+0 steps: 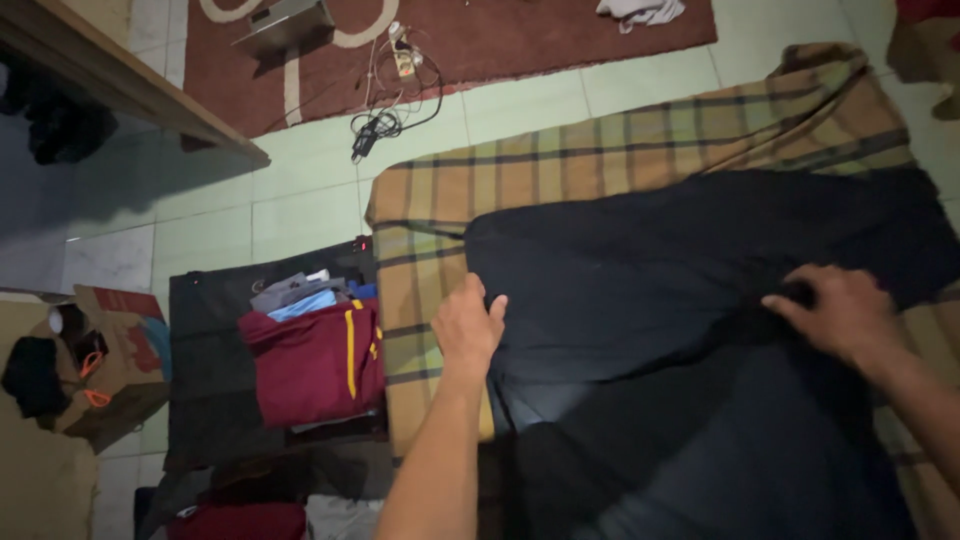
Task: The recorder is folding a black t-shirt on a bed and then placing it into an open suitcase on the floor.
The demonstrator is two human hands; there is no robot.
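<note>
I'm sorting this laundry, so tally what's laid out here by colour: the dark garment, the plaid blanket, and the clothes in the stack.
Black garment under both hands: 1
Plaid blanket: 1
Maroon top: 1
Light blue item: 1
Grey item: 1
Total: 5

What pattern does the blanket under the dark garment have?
The blanket has a plaid pattern, tan and yellow with dark stripes; the head view shows it.

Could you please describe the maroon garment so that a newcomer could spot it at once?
Left of the plaid blanket where the left hand presses dark cloth lies a stack of folded clothes. The maroon garment tops it, alone bearing a yellow stripe.
</note>
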